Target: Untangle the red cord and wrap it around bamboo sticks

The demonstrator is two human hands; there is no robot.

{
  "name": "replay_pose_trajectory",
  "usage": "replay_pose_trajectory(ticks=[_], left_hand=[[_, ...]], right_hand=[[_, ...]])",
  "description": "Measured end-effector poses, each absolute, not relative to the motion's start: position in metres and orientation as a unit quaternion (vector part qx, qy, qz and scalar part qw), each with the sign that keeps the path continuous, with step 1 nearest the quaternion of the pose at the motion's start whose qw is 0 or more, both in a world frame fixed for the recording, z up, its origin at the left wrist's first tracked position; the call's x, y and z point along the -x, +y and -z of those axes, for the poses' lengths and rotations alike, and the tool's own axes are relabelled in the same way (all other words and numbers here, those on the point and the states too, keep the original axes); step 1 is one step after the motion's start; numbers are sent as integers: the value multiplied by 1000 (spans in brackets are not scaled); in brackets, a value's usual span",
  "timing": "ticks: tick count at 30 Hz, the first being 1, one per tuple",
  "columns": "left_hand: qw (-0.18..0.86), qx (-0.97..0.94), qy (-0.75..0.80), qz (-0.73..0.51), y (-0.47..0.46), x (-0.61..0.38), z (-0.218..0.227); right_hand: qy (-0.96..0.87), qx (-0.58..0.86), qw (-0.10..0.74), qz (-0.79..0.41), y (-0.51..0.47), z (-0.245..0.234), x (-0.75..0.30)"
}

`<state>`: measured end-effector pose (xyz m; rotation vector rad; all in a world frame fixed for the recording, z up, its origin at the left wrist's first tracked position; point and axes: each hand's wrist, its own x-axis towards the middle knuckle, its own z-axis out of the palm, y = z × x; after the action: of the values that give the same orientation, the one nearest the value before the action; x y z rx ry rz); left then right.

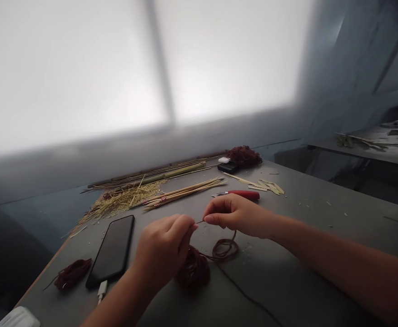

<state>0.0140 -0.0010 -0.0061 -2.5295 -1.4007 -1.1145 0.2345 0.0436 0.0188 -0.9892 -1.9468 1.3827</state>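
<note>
My left hand (166,243) and my right hand (236,213) pinch a thin brown cord (201,221), a short stretch of it showing between their fingertips. The cord is held a little above the table. Partly behind my left hand lies a dark reddish-brown ball of cord (194,268). Beside it, loose loops of the same cord (225,250) rest on the table, and one strand trails toward the near edge. Just beyond my right hand is a red-handled craft knife (243,195).
A phone (112,250) with a white cable plugged in lies left, near a small cord bundle (72,274). Farther back are pointed sticks (185,193), yellow straw shavings (127,200), pale flat strips (267,186), a black box (228,168) and a cord heap (244,156).
</note>
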Motion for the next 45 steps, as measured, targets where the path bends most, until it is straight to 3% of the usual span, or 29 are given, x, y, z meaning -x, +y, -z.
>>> replay_pose_trajectory(ticks=[3, 6, 11, 16, 23, 30, 36, 42, 43, 45], left_hand=[[30, 791, -493, 360, 5, -11, 5], [-26, 771, -526, 359, 11, -15, 2], [-114, 771, -557, 288, 42, -30, -17], [-55, 776, -597, 194, 99, -40, -28], [32, 821, -565, 78, 143, -68, 4], [65, 818, -559, 119, 153, -76, 3], [33, 788, -558, 256, 138, -69, -58], [-102, 759, -514, 386, 69, -56, -135], [-153, 750, -508, 395, 54, -55, -137], [-415, 650, -462, 438, 26, -54, -127]], right_hand=[[-766, 374, 288, -437, 52, -21, -241], [-800, 368, 295, -369, 59, -22, -247], [-828, 312, 378, -271, 61, -30, -258], [-788, 315, 456, -269, 62, -38, -270], [-738, 356, 481, -311, 71, -41, -276], [-722, 381, 455, -356, 70, -42, -274], [-738, 386, 492, -252, 70, -39, -269], [-716, 393, 466, -341, 53, -54, -263], [-714, 385, 461, -359, 48, -58, -262], [-714, 358, 447, -401, 38, -66, -257]])
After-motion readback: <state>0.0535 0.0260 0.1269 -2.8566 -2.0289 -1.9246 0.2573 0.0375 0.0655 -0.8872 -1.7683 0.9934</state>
